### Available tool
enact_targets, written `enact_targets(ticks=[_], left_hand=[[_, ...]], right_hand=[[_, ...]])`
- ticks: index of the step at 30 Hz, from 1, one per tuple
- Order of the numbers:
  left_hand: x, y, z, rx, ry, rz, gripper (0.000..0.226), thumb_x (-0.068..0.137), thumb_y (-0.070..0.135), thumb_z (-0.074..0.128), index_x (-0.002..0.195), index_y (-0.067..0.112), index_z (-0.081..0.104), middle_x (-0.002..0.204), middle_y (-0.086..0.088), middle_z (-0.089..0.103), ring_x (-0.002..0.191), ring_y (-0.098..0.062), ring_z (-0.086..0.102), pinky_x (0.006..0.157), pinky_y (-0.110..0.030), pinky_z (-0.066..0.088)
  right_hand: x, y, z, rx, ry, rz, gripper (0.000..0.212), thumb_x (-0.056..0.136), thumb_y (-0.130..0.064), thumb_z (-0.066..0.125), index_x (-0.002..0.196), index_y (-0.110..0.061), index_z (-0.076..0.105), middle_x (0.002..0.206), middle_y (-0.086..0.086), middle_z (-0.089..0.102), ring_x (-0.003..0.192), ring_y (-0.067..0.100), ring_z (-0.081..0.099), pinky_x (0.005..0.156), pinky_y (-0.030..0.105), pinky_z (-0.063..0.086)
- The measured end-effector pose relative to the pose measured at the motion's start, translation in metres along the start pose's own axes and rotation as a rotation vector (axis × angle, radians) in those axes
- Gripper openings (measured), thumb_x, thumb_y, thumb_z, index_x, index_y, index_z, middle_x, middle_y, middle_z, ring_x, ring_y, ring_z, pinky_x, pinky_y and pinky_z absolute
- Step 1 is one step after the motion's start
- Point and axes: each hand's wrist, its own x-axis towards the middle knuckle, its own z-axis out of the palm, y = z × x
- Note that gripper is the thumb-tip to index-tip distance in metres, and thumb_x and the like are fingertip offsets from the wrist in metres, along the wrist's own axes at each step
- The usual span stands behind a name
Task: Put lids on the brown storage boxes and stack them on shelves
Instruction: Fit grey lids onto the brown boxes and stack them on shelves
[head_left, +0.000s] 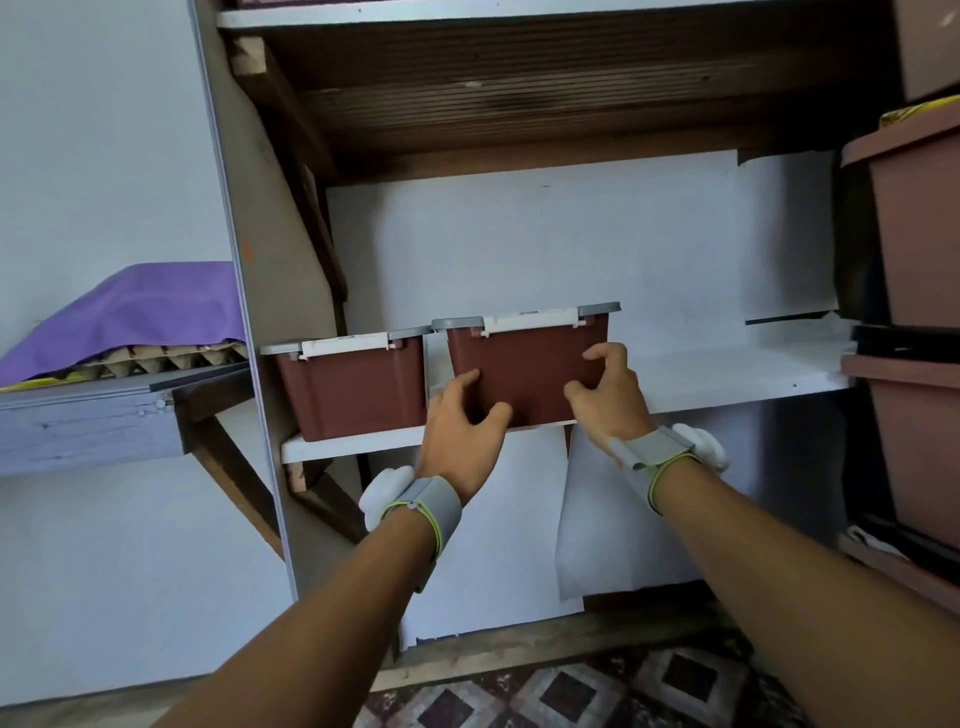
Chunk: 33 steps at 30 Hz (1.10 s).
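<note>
Brown lidded box (524, 366) sits tilted at the shelf (727, 374) edge, both hands' grips, left (457, 421) and right (608, 395), pinching its front corners.

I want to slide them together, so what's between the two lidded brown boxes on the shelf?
Nothing: the head view shows only a bare gap, with white backing behind, between the left box and the box held by both hands.

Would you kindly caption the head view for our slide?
Both hands set a lidded brown box on the white shelf beside another.
</note>
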Motion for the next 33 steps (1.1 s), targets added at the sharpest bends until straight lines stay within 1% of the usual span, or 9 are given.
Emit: enact_targets(ticks=[5,8,10,14,18,21,26,30,33], left_hand=[[0.016,-0.01,0.006,0.048,-0.027,-0.056,0.064,0.09,0.033,0.061,0.15,0.027,0.038,0.152,0.001,0.039,0.137,-0.018,0.043,0.106,-0.027,0.034],[0.024,-0.015,0.009,0.05,-0.044,-0.1,0.067,0.087,0.036,0.062,0.149,0.029,0.038,0.149,0.003,0.045,0.135,-0.017,0.046,0.109,-0.029,0.036],[0.027,-0.019,0.011,0.056,-0.068,-0.12,0.071,0.084,0.037,0.063,0.15,0.03,0.036,0.146,0.003,0.049,0.131,-0.016,0.049,0.109,-0.031,0.038],[0.028,-0.025,0.014,0.071,-0.115,-0.163,0.078,0.081,0.035,0.063,0.151,0.034,0.029,0.144,0.005,0.052,0.129,-0.019,0.051,0.106,-0.029,0.039],[0.028,-0.035,0.017,0.145,-0.164,-0.192,0.093,0.068,0.046,0.056,0.154,0.041,0.019,0.153,0.006,0.042,0.138,-0.026,0.04,0.114,-0.042,0.035],[0.029,-0.041,0.017,0.179,-0.165,-0.193,0.094,0.069,0.048,0.054,0.154,0.044,0.016,0.156,0.003,0.039,0.14,-0.029,0.036,0.114,-0.045,0.035],[0.035,-0.052,0.021,0.246,-0.157,-0.156,0.084,0.087,0.038,0.059,0.157,0.039,0.013,0.16,-0.002,0.031,0.145,-0.033,0.027,0.117,-0.045,0.03],[0.038,-0.054,0.023,0.278,-0.145,-0.143,0.082,0.089,0.036,0.058,0.157,0.038,0.013,0.16,-0.005,0.028,0.145,-0.034,0.024,0.118,-0.043,0.027],[0.037,-0.054,0.023,0.259,-0.134,-0.146,0.08,0.089,0.037,0.058,0.157,0.038,0.017,0.159,-0.005,0.027,0.145,-0.033,0.025,0.118,-0.042,0.028]], right_hand=[[-0.001,0.008,0.012,-0.079,-0.103,-0.003,0.055,0.087,-0.016,0.058,0.137,-0.028,0.039,0.13,0.014,0.042,0.089,0.022,0.048,0.092,0.034,0.045],[0.003,0.013,0.017,-0.073,-0.121,-0.019,0.06,0.086,-0.015,0.06,0.14,-0.029,0.037,0.135,0.013,0.042,0.098,0.023,0.052,0.099,0.036,0.046],[0.005,0.016,0.02,-0.078,-0.141,-0.024,0.064,0.085,-0.015,0.06,0.142,-0.029,0.035,0.138,0.012,0.042,0.106,0.026,0.056,0.1,0.038,0.046],[0.011,0.024,0.027,-0.101,-0.173,0.012,0.066,0.085,-0.016,0.058,0.143,-0.031,0.03,0.134,0.013,0.048,0.106,0.03,0.059,0.098,0.039,0.048],[0.012,0.033,0.035,-0.134,-0.198,0.009,0.075,0.085,-0.015,0.059,0.148,-0.033,0.024,0.141,0.013,0.043,0.122,0.03,0.051,0.105,0.039,0.043],[0.015,0.038,0.039,-0.143,-0.192,-0.009,0.078,0.085,-0.012,0.06,0.15,-0.032,0.022,0.146,0.011,0.038,0.132,0.029,0.043,0.108,0.036,0.038],[0.019,0.042,0.043,-0.196,-0.199,-0.012,0.083,0.082,-0.014,0.061,0.152,-0.035,0.02,0.145,0.013,0.041,0.131,0.033,0.043,0.111,0.041,0.038],[0.022,0.045,0.046,-0.226,-0.185,-0.01,0.088,0.08,-0.01,0.06,0.152,-0.038,0.018,0.144,0.012,0.042,0.129,0.034,0.045,0.109,0.043,0.04],[0.025,0.049,0.046,-0.236,-0.208,-0.005,0.089,0.079,-0.009,0.057,0.152,-0.04,0.017,0.138,0.014,0.046,0.12,0.034,0.052,0.104,0.045,0.045]])
